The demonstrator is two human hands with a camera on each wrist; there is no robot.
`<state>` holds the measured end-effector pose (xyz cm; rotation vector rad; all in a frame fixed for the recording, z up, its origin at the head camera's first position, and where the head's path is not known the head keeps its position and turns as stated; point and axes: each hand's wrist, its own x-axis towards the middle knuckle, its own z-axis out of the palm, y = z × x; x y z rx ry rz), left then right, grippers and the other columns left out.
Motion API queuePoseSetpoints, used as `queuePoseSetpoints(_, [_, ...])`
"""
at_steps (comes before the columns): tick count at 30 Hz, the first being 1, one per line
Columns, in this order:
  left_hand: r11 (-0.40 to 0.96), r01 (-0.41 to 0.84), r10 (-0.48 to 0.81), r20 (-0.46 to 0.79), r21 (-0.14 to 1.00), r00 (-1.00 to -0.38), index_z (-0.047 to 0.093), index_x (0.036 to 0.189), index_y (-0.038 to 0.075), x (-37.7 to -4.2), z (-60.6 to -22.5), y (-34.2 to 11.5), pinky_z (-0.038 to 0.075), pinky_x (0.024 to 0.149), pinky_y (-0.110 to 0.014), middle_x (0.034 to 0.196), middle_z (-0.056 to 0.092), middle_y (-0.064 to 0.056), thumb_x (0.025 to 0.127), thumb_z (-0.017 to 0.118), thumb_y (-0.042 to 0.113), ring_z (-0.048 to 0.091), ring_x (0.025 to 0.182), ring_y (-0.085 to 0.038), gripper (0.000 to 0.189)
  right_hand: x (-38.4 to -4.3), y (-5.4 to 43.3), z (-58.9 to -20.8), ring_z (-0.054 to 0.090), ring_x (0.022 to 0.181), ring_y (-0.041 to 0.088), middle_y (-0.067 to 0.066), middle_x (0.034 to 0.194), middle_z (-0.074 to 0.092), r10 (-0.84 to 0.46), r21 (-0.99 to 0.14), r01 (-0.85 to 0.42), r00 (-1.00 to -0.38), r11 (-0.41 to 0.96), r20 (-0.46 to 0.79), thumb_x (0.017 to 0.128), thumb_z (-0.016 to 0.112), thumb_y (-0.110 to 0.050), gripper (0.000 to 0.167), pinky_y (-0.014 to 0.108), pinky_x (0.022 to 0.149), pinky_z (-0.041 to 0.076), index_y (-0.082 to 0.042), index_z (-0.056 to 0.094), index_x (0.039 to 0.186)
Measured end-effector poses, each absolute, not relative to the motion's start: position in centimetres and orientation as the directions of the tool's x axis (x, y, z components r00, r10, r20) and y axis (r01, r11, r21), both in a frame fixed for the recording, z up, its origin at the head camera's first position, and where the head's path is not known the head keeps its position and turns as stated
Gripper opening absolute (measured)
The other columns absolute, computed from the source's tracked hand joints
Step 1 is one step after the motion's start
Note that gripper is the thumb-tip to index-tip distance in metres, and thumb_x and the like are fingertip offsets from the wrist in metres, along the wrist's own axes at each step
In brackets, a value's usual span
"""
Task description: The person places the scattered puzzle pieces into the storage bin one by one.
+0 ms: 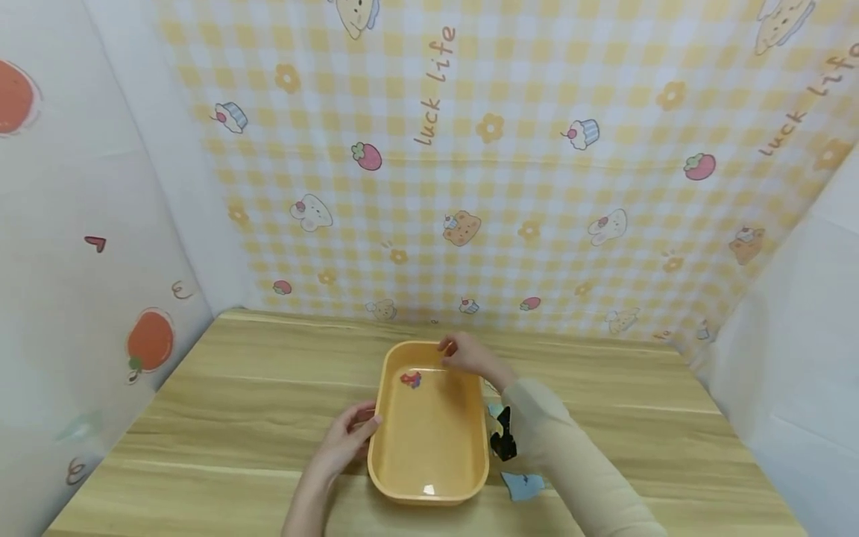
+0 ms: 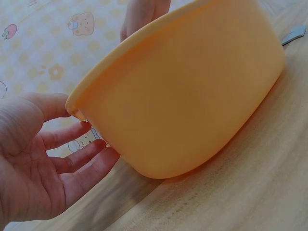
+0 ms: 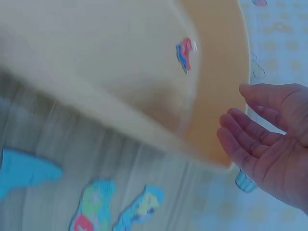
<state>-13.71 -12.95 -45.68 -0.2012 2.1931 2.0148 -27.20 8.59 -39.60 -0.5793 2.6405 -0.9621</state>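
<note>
A yellow plastic basin (image 1: 429, 440) stands on the wooden table. The left hand (image 1: 345, 440) holds its left side, thumb at the rim and fingertips against the outer wall (image 2: 183, 96). Over the basin's far right corner hovers the right hand (image 1: 470, 354). Its fingers are loosely bent, and nothing shows between them in the right wrist view (image 3: 269, 139). Inside the basin, near the far end, lies a small flat red and blue piece (image 1: 411, 380).
Right of the basin lie a black flat piece (image 1: 503, 436), a blue flat piece (image 1: 523, 485) and lighter pieces partly covered by the right sleeve (image 1: 570, 455). Two colourful cutouts (image 3: 94, 204) show beside the basin. A checked cloth (image 1: 523, 186) hangs behind the table (image 1: 268, 403).
</note>
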Motion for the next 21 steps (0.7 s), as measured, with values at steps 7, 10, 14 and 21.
queuePoseSetpoints(7, [0.076, -0.206, 0.000, -0.207, 0.976, -0.978, 0.048, 0.125, -0.004, -13.9, -45.7, -12.9, 0.056, 0.071, -0.036, 0.120, 0.053, -0.024, 0.088, 0.058, 0.015, 0.059, 0.097, -0.023, 0.043, -26.9, 10.6, -38.5, 0.059, 0.084, 0.026, 0.020, 0.094, 0.062, -0.413, -0.658, -0.268, -0.908, 0.704, -0.073, 0.081, 0.063, -0.002, 0.026, 0.029, 0.070, 0.053, 0.007, 0.058, 0.105])
queuePoseSetpoints(10, [0.070, -0.199, 0.005, -0.200, 0.977, -0.980, 0.047, 0.125, -0.005, -13.9, -45.6, -13.0, 0.056, 0.072, -0.037, 0.120, 0.052, -0.025, 0.088, 0.058, 0.013, 0.059, 0.097, -0.024, 0.043, -27.3, 11.5, -38.6, 0.059, 0.082, 0.026, 0.021, 0.094, 0.061, -0.397, -0.658, -0.261, -0.916, 0.706, -0.063, 0.082, 0.061, -0.002, 0.026, 0.029, 0.067, 0.052, 0.009, 0.057, 0.105])
queuePoseSetpoints(14, [0.067, -0.194, 0.002, -0.195, 0.979, -0.981, 0.047, 0.125, -0.006, -13.9, -45.6, -12.9, 0.056, 0.072, -0.038, 0.119, 0.053, -0.026, 0.088, 0.057, 0.012, 0.060, 0.096, -0.024, 0.043, -27.5, 12.5, -38.6, 0.059, 0.087, 0.028, 0.022, 0.096, 0.061, -0.371, -0.635, -0.253, -0.927, 0.730, -0.056, 0.084, 0.059, -0.005, 0.024, 0.032, 0.070, 0.053, 0.008, 0.057, 0.105])
queuePoseSetpoints(21, [0.078, -0.217, -0.021, -0.216, 0.973, -0.976, 0.049, 0.124, -0.003, -13.9, -45.6, -12.8, 0.056, 0.071, -0.035, 0.117, 0.055, -0.022, 0.087, 0.058, 0.013, 0.060, 0.095, -0.022, 0.041, -27.1, 13.9, -38.5, 0.058, 0.088, 0.030, 0.023, 0.097, 0.061, -0.349, -0.609, -0.249, -0.936, 0.753, -0.049, 0.087, 0.055, -0.006, 0.024, 0.034, 0.070, 0.053, 0.009, 0.056, 0.106])
